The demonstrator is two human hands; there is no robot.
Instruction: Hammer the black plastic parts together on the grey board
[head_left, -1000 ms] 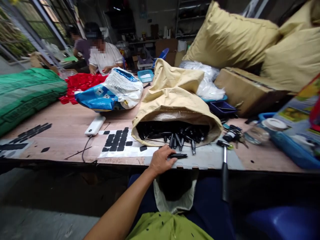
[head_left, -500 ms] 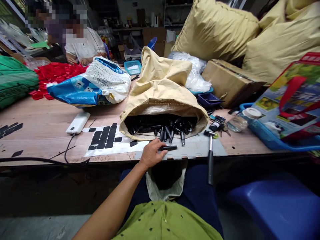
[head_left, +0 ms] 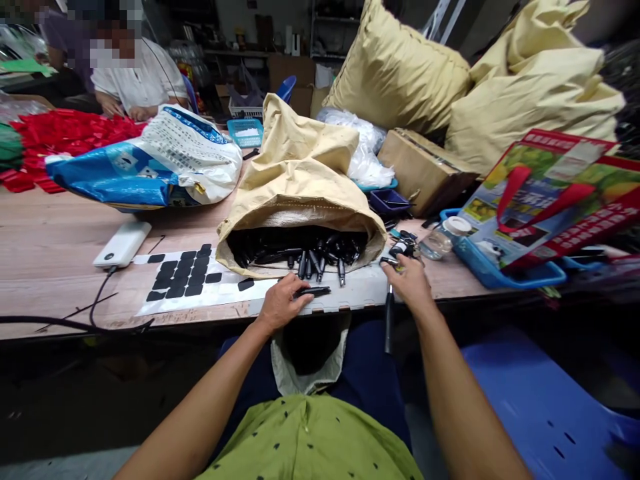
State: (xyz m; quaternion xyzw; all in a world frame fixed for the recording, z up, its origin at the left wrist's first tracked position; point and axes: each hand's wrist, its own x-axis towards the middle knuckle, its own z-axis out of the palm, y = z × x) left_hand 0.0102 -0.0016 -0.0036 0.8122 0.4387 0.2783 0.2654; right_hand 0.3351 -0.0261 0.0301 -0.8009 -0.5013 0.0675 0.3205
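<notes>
My left hand (head_left: 284, 303) is closed on a slim black part (head_left: 316, 291) at the table's front edge, before a beige cloth sack (head_left: 305, 190). Several black parts (head_left: 320, 257) fill the sack's open mouth and spill out at its lip. To the right, my right hand (head_left: 411, 283) reaches over the head of a small hammer (head_left: 389, 313), whose dark handle hangs past the edge. Its fingers are bent at the hammer head; whether they grip it is hard to make out. Left of the sack, black stickers (head_left: 183, 273) lie on a white sheet.
A white power bank (head_left: 123, 245) with a cable lies at the left. Behind it are a blue-white bag (head_left: 150, 163) and red pieces (head_left: 75, 137). Keys, a clear jar (head_left: 440, 240) and a blue basket (head_left: 530, 275) stand right. A person (head_left: 140, 80) sits across the table.
My right hand has come into view from the right and is now at the hammer head. The view has turned right; my left hand still has the black part.
</notes>
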